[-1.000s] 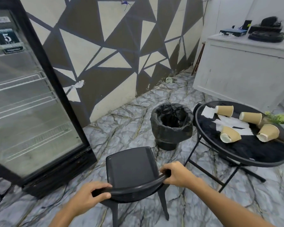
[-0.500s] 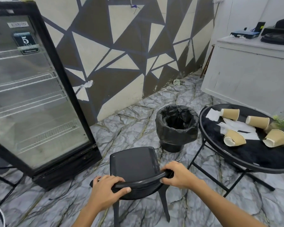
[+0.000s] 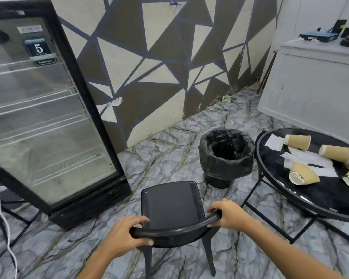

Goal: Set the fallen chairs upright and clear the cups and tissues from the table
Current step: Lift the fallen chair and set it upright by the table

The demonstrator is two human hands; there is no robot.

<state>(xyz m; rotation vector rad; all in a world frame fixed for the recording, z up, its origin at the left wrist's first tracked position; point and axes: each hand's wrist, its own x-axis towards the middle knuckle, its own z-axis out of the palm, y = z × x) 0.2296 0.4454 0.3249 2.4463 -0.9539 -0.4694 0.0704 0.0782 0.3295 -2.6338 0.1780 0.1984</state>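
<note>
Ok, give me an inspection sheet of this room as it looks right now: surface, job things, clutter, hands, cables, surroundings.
Surface: round black table, glossy, on thin black legs; marbled floor.
Job things: black chair upright on its legs; four paper cups lying on their sides on the table, for example one cup; white tissues spread among them.
Clutter: crumpled scrap on the floor by the wall.
Hands: left hand and right hand both grip the chair's curved backrest.
Cables: white cord hanging at the left edge.
Surroundings: bin with black liner beside the table; glass-door fridge, shelves bare; white counter; triangle-painted wall.
</note>
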